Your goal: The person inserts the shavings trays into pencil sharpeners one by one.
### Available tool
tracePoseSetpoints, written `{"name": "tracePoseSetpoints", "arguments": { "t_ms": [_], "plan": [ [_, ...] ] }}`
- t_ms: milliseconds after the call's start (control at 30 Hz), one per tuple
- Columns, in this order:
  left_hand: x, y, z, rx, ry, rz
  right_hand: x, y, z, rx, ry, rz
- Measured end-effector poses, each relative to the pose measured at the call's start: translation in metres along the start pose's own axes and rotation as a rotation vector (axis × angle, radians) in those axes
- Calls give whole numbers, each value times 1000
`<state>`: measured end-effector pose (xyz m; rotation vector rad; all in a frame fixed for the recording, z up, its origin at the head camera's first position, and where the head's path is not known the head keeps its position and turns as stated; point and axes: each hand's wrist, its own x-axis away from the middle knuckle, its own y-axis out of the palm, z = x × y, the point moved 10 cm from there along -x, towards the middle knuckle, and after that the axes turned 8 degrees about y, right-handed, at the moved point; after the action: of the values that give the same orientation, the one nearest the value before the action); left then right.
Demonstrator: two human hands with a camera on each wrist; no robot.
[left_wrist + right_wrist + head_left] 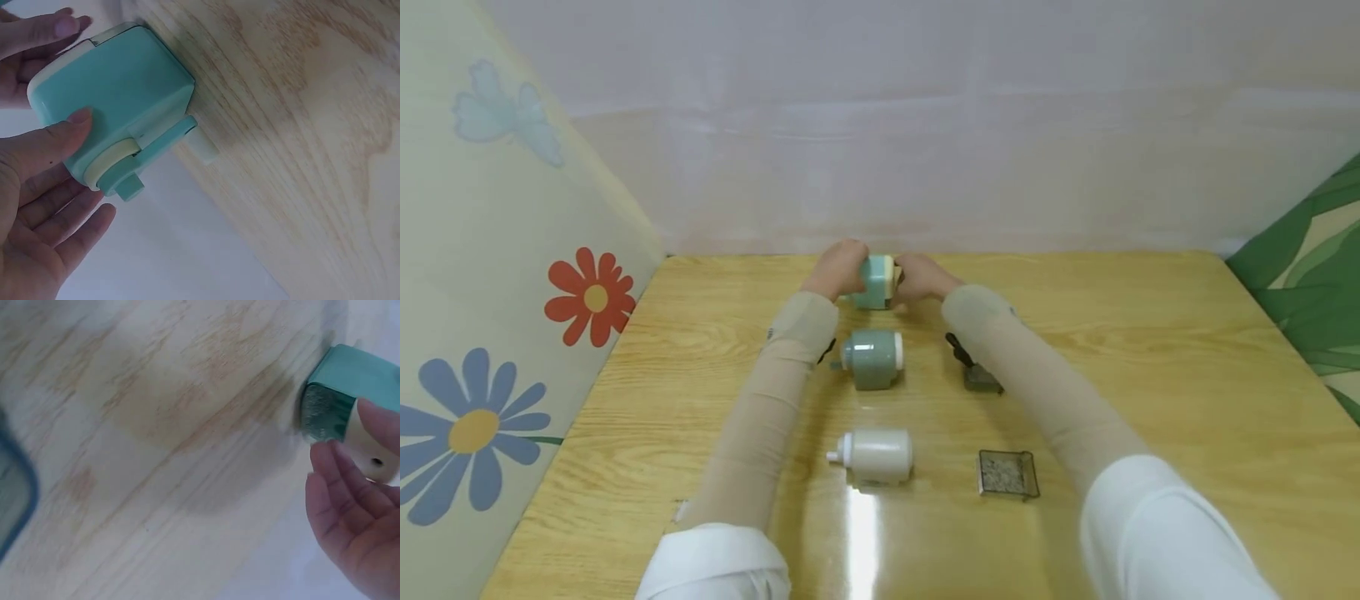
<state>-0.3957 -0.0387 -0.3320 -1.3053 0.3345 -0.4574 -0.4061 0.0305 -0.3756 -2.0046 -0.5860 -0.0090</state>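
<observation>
Near the back edge of the table, my left hand [44,156] grips a teal crank pencil sharpener [119,94], thumb on one side and fingers round the other. Its crank and cream collar point toward that wrist. My right hand [356,519] is at the sharpener's cream front, the thumb over that face and the fingertips right at the edge of the clear shavings drawer [320,412]. Grey shavings show inside the drawer. Closer to me lie a darker teal sharpener [876,360] and a white sharpener [880,455], both with their cranks toward the left.
A shavings-filled drawer [1007,475] lies right of the white sharpener. Another dark drawer [981,379] is partly behind my right forearm. The wooden table [1150,350] meets a pale back wall [880,167] just beyond my hands. A flower-painted panel [475,275] stands at the left.
</observation>
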Motion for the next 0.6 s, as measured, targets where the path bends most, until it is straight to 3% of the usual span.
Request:
{"name": "tracePoseSetpoints", "arguments": {
  "t_ms": [167,333,600],
  "plan": [
    [-1,0,-9,30,11,15,4,-5,-4,44,-15,33],
    [1,2,-18,127,27,24,13,-7,-3,76,-20,40],
    [17,-1,-27,201,39,96,28,-18,2,107,-89,138]
  ]
}}
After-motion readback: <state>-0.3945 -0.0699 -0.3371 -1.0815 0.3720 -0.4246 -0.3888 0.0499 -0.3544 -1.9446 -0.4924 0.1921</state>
